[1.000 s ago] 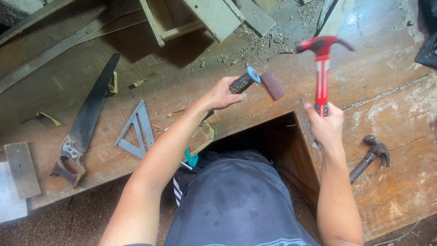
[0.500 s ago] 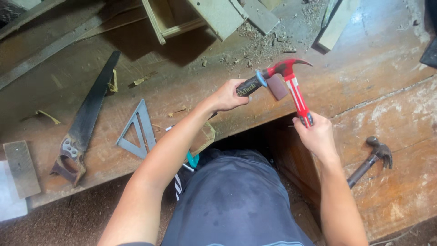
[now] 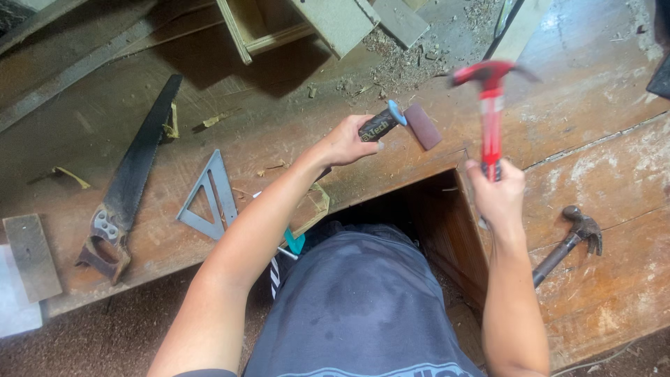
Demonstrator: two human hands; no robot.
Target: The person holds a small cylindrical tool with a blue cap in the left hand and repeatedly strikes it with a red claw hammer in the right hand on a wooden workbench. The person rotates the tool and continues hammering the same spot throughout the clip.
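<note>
Chiselling is under way, not finished. Left hand [image 3: 347, 143] fingers are wrapped around the chisel [image 3: 380, 123] handle, holding it against the tabletop [image 3: 600, 174] edge. Right hand [image 3: 497, 192] grips the red hammer [image 3: 490, 105], raised clear above the chisel. Cut depth probably shallow; view unclear.

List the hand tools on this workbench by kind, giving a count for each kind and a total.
Hammers: 2, red hammer in the right hand, dark hammer lying on the bench
Chisels: 1, chisel in the left hand
Saws: 1, handsaw
Squares: 1, triangular square
Total: 5
</note>
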